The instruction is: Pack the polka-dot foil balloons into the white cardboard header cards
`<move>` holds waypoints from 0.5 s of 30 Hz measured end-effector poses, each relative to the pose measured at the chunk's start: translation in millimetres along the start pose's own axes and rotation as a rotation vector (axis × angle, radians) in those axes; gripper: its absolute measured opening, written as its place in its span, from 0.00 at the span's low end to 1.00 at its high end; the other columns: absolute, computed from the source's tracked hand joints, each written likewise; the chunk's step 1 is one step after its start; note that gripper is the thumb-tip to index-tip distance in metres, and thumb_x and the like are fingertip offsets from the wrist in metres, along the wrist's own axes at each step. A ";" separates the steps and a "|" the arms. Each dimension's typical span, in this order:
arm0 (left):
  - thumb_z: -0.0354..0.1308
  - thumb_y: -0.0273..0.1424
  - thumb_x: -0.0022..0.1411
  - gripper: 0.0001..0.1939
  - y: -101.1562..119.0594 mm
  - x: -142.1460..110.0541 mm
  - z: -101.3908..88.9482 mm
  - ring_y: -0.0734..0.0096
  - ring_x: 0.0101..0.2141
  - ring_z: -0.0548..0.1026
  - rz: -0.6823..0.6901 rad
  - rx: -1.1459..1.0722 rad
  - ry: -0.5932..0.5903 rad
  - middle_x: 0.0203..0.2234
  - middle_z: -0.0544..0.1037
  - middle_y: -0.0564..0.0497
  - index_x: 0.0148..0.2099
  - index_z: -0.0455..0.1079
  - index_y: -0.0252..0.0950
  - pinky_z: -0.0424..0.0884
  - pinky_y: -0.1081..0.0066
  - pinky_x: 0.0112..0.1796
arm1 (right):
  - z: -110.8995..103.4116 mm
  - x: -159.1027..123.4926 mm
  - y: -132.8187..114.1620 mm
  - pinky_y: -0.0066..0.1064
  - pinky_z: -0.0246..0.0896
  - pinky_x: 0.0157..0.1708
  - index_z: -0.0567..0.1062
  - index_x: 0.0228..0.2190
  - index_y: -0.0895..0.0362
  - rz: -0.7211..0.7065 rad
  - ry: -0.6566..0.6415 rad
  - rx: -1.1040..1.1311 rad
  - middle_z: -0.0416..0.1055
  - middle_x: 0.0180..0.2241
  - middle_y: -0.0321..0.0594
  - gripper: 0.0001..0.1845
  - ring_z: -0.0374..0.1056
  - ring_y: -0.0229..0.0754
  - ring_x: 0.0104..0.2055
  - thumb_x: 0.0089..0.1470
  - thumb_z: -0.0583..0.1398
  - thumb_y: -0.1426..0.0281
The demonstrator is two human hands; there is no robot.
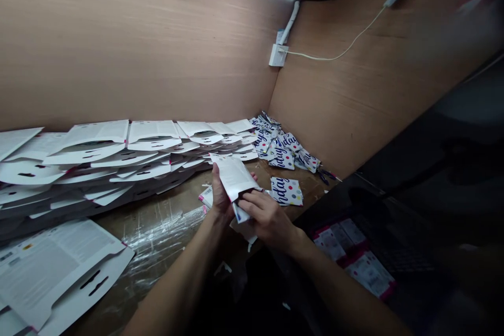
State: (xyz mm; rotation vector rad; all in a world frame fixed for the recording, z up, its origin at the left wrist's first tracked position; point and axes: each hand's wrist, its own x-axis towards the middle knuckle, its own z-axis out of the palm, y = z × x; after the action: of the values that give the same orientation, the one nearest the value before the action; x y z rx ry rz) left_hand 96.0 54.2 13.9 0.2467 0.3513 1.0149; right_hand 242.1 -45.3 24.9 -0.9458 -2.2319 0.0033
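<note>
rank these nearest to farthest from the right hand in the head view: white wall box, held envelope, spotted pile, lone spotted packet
1. Held envelope: at the right hand's fingers
2. Lone spotted packet: just beyond, to the right
3. Spotted pile: behind that packet
4. White wall box: high in the corner

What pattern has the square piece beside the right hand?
The square piece: coloured dots and dark lettering on white; head view.
</note>
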 end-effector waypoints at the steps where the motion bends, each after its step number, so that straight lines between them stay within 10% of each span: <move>1: 0.54 0.69 0.60 0.48 -1.2 -0.2 -0.5 0.46 0.41 0.83 -0.008 -0.010 -0.004 0.41 0.84 0.36 0.61 0.71 0.32 0.81 0.48 0.46 | 0.6 1.9 -2.0 0.52 0.70 0.58 0.74 0.55 0.56 0.073 -0.070 -0.034 0.75 0.51 0.53 0.17 0.72 0.56 0.55 0.65 0.63 0.69; 7: 0.55 0.67 0.61 0.45 -9.0 -0.4 -4.0 0.42 0.42 0.83 -0.006 0.004 -0.014 0.41 0.84 0.36 0.61 0.72 0.33 0.80 0.44 0.46 | 4.6 6.5 -7.6 0.56 0.69 0.54 0.70 0.56 0.57 0.276 -0.295 -0.025 0.72 0.47 0.52 0.32 0.70 0.58 0.51 0.60 0.67 0.49; 12: 0.53 0.67 0.62 0.44 -5.2 2.4 -2.4 0.44 0.40 0.83 0.033 -0.018 0.040 0.39 0.83 0.37 0.61 0.70 0.34 0.79 0.40 0.46 | 6.2 -2.9 -19.0 0.54 0.65 0.61 0.68 0.61 0.58 0.212 0.031 -0.099 0.72 0.56 0.57 0.27 0.68 0.59 0.60 0.68 0.62 0.58; 15: 0.53 0.67 0.62 0.44 -9.1 0.2 1.3 0.44 0.42 0.82 0.050 -0.017 0.044 0.42 0.83 0.36 0.61 0.71 0.33 0.78 0.40 0.47 | 10.5 -13.7 -30.2 0.57 0.62 0.63 0.66 0.64 0.62 0.202 -0.002 -0.177 0.71 0.59 0.60 0.33 0.66 0.62 0.62 0.67 0.62 0.56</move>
State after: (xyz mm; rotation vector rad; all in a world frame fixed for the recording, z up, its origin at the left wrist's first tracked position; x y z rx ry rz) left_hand 103.7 49.7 11.8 0.2190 0.3777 1.0732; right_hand 223.4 -73.4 16.5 -1.2642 -2.1554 -0.1035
